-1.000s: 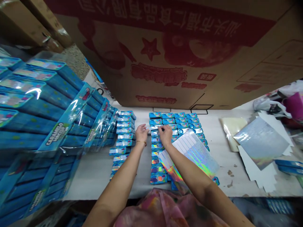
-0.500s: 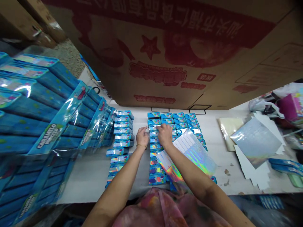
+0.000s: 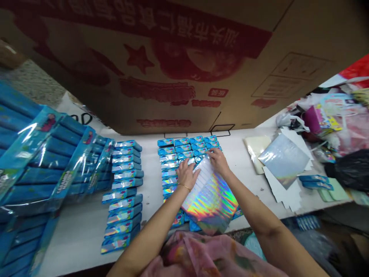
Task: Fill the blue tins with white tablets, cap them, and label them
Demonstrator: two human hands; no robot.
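Note:
A shiny holographic sticker sheet (image 3: 215,194) with pale strips along its upper left part lies tilted over rows of small blue boxes (image 3: 168,164). My left hand (image 3: 187,175) rests at the sheet's left edge, its fingers spread over the boxes and its thumb at the sheet. At the sheet's top corner, my right hand (image 3: 220,162) has its fingers closed on the edge. Shiny labels show on the top faces of the boxes. The sheet and my forearms hide many of the nearer boxes.
A separate column of blue boxes (image 3: 127,181) stands to the left, beside a plastic-wrapped stack (image 3: 57,154). One large cardboard carton (image 3: 173,69) rises behind the rows. Silvery sheets (image 3: 285,156), a cream packet (image 3: 255,148) and bagged clutter (image 3: 340,111) lie right.
My view has swung right. Both hands have left the strip on a box in the left row; my right hand moved to the sticker sheet's top corner, my left to its left edge.

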